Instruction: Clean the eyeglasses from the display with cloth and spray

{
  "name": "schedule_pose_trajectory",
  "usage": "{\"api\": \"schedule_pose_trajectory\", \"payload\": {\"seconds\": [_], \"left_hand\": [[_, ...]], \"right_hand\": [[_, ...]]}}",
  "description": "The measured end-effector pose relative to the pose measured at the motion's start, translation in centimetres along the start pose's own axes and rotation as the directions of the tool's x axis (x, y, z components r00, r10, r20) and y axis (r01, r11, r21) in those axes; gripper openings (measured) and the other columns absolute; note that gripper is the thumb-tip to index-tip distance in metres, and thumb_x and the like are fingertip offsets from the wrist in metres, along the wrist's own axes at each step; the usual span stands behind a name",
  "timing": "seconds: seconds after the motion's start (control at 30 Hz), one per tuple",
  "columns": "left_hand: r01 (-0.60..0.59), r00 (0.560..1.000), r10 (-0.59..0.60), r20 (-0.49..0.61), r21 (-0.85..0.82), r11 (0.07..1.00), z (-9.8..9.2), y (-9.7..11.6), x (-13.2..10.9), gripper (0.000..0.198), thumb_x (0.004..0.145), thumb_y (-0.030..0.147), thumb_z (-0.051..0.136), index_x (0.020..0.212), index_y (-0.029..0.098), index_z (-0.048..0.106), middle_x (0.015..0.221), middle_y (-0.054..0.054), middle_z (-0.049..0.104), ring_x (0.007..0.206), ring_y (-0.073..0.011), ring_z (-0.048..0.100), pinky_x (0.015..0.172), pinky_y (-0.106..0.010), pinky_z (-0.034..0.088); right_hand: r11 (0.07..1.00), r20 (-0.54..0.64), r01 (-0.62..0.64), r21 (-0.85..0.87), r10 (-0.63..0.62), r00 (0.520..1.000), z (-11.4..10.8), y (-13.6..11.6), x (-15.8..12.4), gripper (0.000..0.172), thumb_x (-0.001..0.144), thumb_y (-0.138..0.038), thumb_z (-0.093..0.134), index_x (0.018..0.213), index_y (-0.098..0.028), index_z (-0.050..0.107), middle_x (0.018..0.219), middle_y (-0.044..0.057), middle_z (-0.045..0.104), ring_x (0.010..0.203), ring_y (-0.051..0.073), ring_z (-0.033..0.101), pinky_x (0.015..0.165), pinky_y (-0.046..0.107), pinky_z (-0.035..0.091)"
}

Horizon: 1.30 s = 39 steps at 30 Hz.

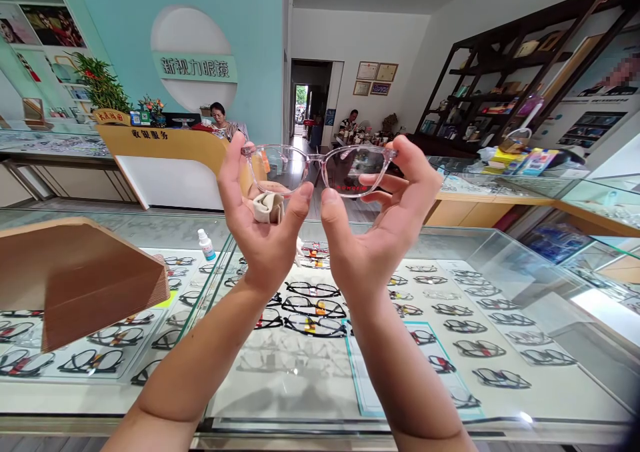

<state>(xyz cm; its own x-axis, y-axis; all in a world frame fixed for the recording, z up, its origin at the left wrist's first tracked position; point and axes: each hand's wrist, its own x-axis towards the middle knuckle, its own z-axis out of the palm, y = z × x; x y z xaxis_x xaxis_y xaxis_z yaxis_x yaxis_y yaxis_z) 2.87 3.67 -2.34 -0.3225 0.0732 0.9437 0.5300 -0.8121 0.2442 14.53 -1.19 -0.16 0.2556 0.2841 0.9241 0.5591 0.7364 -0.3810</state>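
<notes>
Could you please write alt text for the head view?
A person's left hand and right hand hold up clear-framed glasses above a glass display case of eyeglasses; the left also holds a pale cloth. A counter stands beyond.

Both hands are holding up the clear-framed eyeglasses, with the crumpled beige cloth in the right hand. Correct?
Not quite: the head view shows the crumpled beige cloth in the left hand, not the right hand. Both hands do hold up the clear-framed eyeglasses.

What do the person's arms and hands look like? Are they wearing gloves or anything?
No gloves: the left hand and right hand are bare. The left forearm and right forearm taper toward the hands and show no sleeve, watch or bracelet.
</notes>
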Motion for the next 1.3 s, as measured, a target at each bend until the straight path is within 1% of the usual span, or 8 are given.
{"api": "schedule_pose_trajectory", "payload": {"seconds": [0.13,0.3,0.53,0.7,0.83,1.03,1.17,1.3], "left_hand": [[0.042,0.996,-0.049,0.079,0.087,0.995,-0.5,0.9,-0.4,0.092,0.111,0.055,0.067,0.181,0.052,0.006,0.192,-0.004,0.023,0.167,-0.0325,0.048,0.103,-0.045,0.073],[0.136,0.989,-0.135,0.065,-0.003,0.991,-0.5,1.2,-0.4,0.095,0.109,0.058,0.068,0.182,0.049,0.007,0.192,-0.008,0.024,0.164,-0.0350,0.052,0.103,-0.048,0.072],[0.018,0.994,-0.015,0.110,-0.021,1.000,-0.7,0.3,0.8,0.085,0.111,0.069,0.056,0.179,0.055,0.006,0.191,-0.001,0.023,0.177,-0.0369,0.030,0.103,-0.049,0.072],[0.025,0.999,-0.018,0.045,-0.149,0.989,-0.6,-0.1,1.2,0.077,0.105,0.074,0.064,0.171,0.056,0.030,0.186,-0.001,0.030,0.175,-0.0396,0.030,0.094,-0.048,0.072],[0.064,0.992,-0.056,0.111,-0.068,0.996,-0.6,-0.1,0.9,0.074,0.108,0.071,0.059,0.173,0.058,0.025,0.186,-0.003,0.031,0.174,-0.0372,0.033,0.096,-0.048,0.072],[0.067,0.971,-0.072,0.227,0.030,0.997,-0.7,-0.8,0.4,0.087,0.109,0.063,0.066,0.179,0.052,0.015,0.182,-0.009,0.042,0.167,-0.0358,0.046,0.098,-0.045,0.071],[0.097,0.960,-0.097,0.262,0.012,0.995,-0.6,-1.1,0.1,0.087,0.108,0.057,0.070,0.179,0.048,0.021,0.171,-0.012,0.053,0.161,-0.0358,0.054,0.098,-0.043,0.070],[0.102,0.964,-0.096,0.249,-0.013,0.995,-0.2,-1.3,-0.1,0.083,0.106,0.060,0.072,0.176,0.046,0.030,0.168,-0.014,0.054,0.158,-0.0373,0.056,0.102,-0.046,0.068]], "right_hand": [[0.985,0.074,-0.121,0.120,0.112,0.991,0.1,0.2,0.2,0.073,0.101,-0.033,0.067,0.168,-0.037,0.038,0.166,0.017,0.049,0.132,0.039,0.068,0.106,0.065,0.061],[0.981,0.111,-0.148,0.122,0.134,0.985,0.2,0.3,0.3,0.084,0.100,-0.030,0.068,0.174,-0.040,0.028,0.170,0.018,0.047,0.142,0.041,0.063,0.112,0.068,0.059],[0.963,-0.030,-0.007,0.269,0.016,0.999,-0.6,0.3,0.0,0.052,0.107,-0.036,0.044,0.159,-0.038,0.050,0.163,0.013,0.049,0.169,0.046,0.040,0.128,0.074,0.045],[0.965,-0.156,-0.006,0.264,0.049,0.987,-0.2,0.4,0.4,0.040,0.111,-0.039,0.039,0.143,-0.037,0.064,0.148,0.011,0.060,0.154,0.043,0.058,0.120,0.071,0.051],[0.956,-0.175,0.010,0.292,0.044,0.984,-0.1,1.7,1.0,0.033,0.114,-0.038,0.041,0.133,-0.036,0.068,0.133,0.011,0.065,0.140,0.039,0.067,0.106,0.062,0.058],[0.970,0.020,-0.104,0.218,0.102,0.995,-1.1,3.9,2.1,0.042,0.116,-0.045,0.039,0.150,-0.035,0.060,0.130,0.012,0.069,0.131,0.034,0.075,0.100,0.054,0.063],[0.933,0.129,-0.186,0.308,0.153,0.980,-1.4,5.3,2.6,0.038,0.110,-0.046,0.057,0.146,-0.034,0.062,0.129,0.012,0.073,0.128,0.036,0.078,0.093,0.052,0.066],[0.918,0.147,-0.151,0.366,0.104,0.984,-1.3,6.5,2.7,0.036,0.114,-0.050,0.045,0.140,-0.034,0.063,0.124,0.011,0.076,0.123,0.034,0.081,0.088,0.051,0.067]]}}
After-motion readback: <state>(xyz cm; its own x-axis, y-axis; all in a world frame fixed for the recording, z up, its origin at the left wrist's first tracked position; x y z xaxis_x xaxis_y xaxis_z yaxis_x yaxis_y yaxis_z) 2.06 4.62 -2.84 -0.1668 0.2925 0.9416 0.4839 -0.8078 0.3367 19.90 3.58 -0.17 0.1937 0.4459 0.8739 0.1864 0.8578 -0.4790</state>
